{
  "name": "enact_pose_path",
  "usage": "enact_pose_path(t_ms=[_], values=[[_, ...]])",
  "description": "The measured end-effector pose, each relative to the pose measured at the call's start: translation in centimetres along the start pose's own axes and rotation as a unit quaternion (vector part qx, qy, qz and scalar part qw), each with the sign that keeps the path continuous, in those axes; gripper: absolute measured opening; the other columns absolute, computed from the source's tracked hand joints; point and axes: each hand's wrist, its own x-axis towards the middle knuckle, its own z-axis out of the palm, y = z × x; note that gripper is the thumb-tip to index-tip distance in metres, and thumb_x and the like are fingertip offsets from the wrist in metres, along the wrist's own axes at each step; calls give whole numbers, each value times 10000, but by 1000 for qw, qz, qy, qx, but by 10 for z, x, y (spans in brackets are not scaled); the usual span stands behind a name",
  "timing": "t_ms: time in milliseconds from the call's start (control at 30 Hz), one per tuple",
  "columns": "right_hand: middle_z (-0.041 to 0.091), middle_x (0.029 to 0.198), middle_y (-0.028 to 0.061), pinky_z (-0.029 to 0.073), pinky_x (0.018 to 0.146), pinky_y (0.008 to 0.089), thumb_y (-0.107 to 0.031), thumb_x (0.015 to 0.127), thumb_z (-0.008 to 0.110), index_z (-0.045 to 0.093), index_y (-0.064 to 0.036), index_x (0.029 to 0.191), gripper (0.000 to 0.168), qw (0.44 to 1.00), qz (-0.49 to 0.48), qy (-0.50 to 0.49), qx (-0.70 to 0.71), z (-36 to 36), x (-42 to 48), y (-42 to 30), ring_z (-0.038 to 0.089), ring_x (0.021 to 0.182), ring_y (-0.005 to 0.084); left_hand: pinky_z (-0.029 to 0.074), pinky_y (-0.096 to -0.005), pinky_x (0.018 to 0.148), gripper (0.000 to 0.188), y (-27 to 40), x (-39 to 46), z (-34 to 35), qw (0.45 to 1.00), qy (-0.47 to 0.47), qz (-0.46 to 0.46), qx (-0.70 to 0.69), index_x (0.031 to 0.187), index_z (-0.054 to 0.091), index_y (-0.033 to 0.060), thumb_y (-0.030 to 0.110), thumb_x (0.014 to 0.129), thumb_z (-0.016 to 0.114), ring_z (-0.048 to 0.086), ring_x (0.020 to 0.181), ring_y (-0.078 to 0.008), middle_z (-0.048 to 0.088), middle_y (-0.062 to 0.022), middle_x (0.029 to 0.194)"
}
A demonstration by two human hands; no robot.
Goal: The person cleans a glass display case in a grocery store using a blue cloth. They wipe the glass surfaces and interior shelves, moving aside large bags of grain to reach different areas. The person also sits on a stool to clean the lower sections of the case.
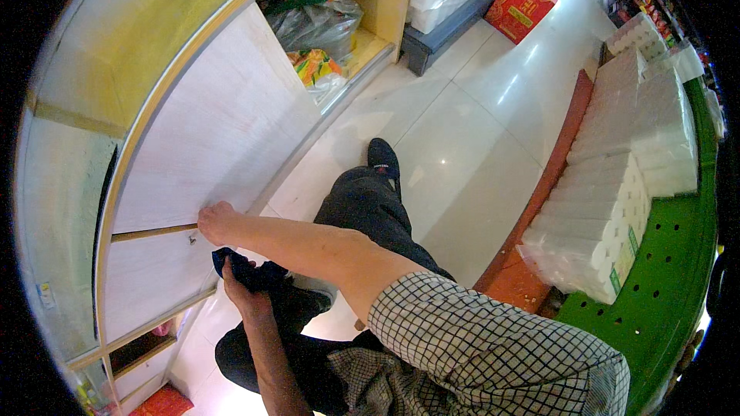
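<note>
My right hand [217,223], fingers curled and partly hidden, is against the edge of a white sliding cabinet door [214,121]; whether it grips the door cannot be told. Beside it, a lower white panel [156,289] has a small metal lock or knob [193,239] near the narrow gap between the two. My left hand [245,289] holds a bunched dark cloth [234,266] just below my right hand, close to the panel. Past the far end of the door, an open compartment [376,40] contains plastic bags [315,26] and an orange-and-yellow bag [315,66].
My black shoe [383,156] stands on the tiled floor [462,144]. Right lie plastic-wrapped white paper rolls [589,231] on a green perforated platform [653,266] with a red-brown edge [537,185]. Red gift boxes [520,3] stand beyond a dark low plinth [430,46]. Left is a glass-fronted case [63,185].
</note>
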Motion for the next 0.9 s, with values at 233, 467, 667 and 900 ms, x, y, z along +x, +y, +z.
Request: enact_pose_path(t_ms=[233, 467, 667, 900], values=[[665, 1015, 125, 475, 797, 460, -188, 834, 567, 698, -67, 978, 229, 997, 21, -8, 69, -1, -2, -3, 627, 997, 289, 471, -360, 694, 242, -2, -3, -10, 1000, -5, -9, -8, 941, 551, 66, 295, 886, 608, 555, 726, -204, 563, -50, 792], [679, 972, 136, 509, 744, 464, -153, 809, 582, 694, -33, 915, 195, 998, 17, -7, 54, -18, -7, 12, 656, 947, 300, 475, -349, 681, 225, -1, -15, 27, 1000, -5, -23, -2, 922, 554, 78, 293, 886, 610, 558, 703, -201, 563, -46, 764], [691, 912, 176, 533, 672, 470, -104, 779, 561, 683, 2, 866, 183, 974, -11, -227, 0, -77, -47, 68, 676, 842, 335, 472, -334, 658, 230, 11, -26, 43, 1000, 12, -21, 9, 926, 553, 68, 286, 885, 614, 560, 693, -197, 567, -51, 763], [525, 719, 74, 461, 491, 371, -216, 743, 692, 531, -76, 1009, 341, 925, 218, -278, 140, -187, -133, 265, 511, 591, 193, 453, -318, 607, 250, 65, -73, 79, 988, -122, 23, 91, 986, 548, 27, 242, 874, 609, 549, 645, -193, 573, -82, 768]])
